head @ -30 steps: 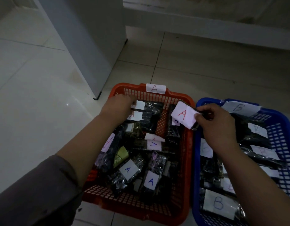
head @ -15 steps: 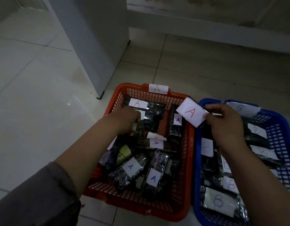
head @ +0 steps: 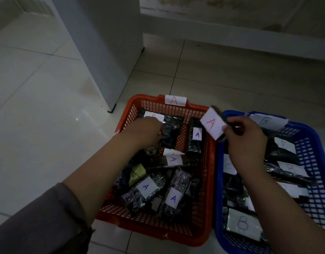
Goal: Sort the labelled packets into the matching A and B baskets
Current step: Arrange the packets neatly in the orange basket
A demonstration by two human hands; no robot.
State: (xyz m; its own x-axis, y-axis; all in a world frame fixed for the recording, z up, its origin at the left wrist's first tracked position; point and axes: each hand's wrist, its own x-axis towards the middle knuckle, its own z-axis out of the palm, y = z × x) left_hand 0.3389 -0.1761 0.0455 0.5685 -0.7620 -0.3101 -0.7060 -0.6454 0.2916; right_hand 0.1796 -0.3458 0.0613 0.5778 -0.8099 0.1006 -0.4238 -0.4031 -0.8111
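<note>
Lifted packet (head: 213,125); pale tiled floor (head: 39,125)

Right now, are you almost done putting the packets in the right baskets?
Nearly, it looks like. The orange plastic basket tagged A holds dark packets labelled A, and the blue plastic basket tagged B holds ones labelled B. The right hand pinches a dark packet with a red A label above the two baskets' shared edge; it belongs in the orange one. The left hand reaches among the A packets; its grip is hidden.
</note>
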